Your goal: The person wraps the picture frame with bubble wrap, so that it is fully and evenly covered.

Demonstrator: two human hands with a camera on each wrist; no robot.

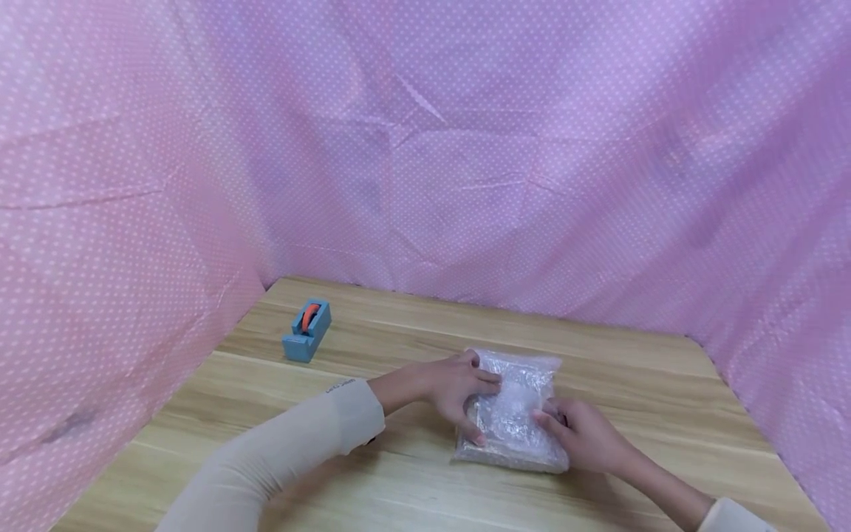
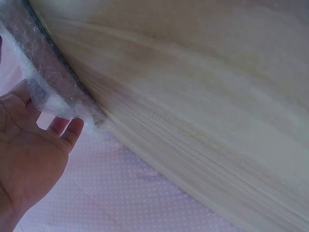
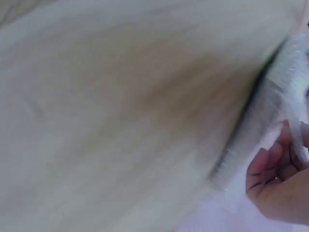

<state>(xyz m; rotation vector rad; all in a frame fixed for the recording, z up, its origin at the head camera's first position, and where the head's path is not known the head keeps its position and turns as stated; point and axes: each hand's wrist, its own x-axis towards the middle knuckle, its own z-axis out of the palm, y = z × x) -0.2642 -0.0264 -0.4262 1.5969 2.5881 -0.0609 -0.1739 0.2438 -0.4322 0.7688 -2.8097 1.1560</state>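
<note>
A flat rectangular package in clear bubble wrap [image 1: 515, 425] lies on the wooden table in front of me. My left hand [image 1: 455, 388] rests on its left side, thumb and fingers spread across the wrap. In the left wrist view the same hand [image 2: 31, 150] touches the package's edge [image 2: 53, 72] with extended fingers. On the right side, my right hand [image 1: 592, 436] pinches the wrap between thumb and curled fingers. The right wrist view shows a loose flap of wrap [image 3: 292, 104] at that hand [image 3: 280, 179]. What the wrap encloses cannot be made out.
A blue tape dispenser [image 1: 309, 332] with an orange roll core [image 1: 309, 318] stands at the table's back left. Pink polka-dot cloth [image 1: 465, 185] hangs around the back and sides of the wooden table [image 1: 399, 314].
</note>
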